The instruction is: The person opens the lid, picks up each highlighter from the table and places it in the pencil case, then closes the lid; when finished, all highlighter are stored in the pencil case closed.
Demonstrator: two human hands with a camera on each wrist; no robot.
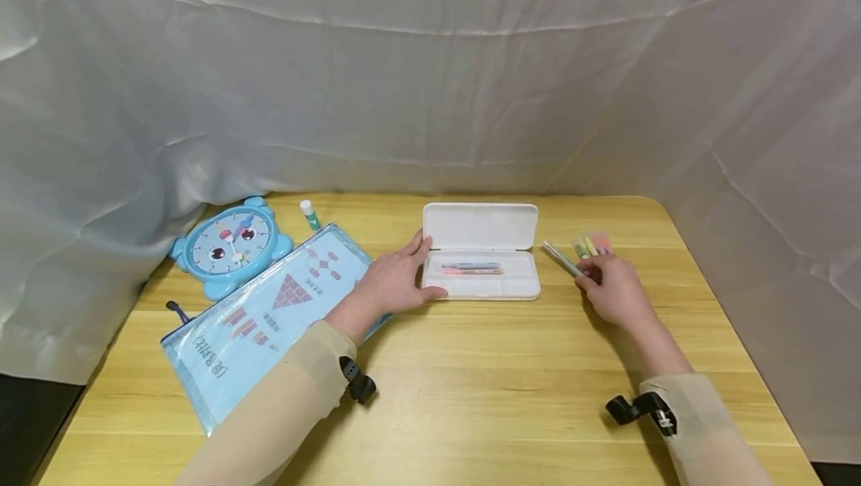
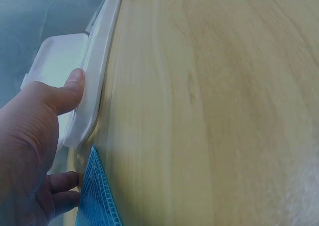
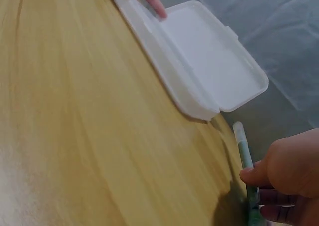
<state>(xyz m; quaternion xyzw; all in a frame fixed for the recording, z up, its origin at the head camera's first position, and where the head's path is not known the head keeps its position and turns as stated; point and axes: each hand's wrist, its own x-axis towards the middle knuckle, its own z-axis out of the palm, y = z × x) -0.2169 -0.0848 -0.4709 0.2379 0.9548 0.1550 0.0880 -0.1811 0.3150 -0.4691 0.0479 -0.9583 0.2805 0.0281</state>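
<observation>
A white pencil case [image 1: 481,286] lies with its lid [image 1: 480,226] raised. Inside are a blue pen [image 1: 474,266] and a pink-tipped pen [image 1: 471,271]. My left hand [image 1: 397,277] rests against the case's left end, fingers straight and spread, thumb on the front edge. To the right of the case, my right hand [image 1: 615,291] pinches a green pen with a clear cap [image 3: 244,149] between thumb and fingers. Green, yellow and pink pens [image 1: 592,245] show just beyond those fingers, partly hidden by the hand.
At the left lies a blue zip folder [image 1: 262,306], reaching under my left forearm. A blue toy clock [image 1: 232,243] stands beside it, and a glue stick [image 1: 309,214] sits behind the folder. Grey cloth [image 1: 430,97] hangs round the table's back and sides.
</observation>
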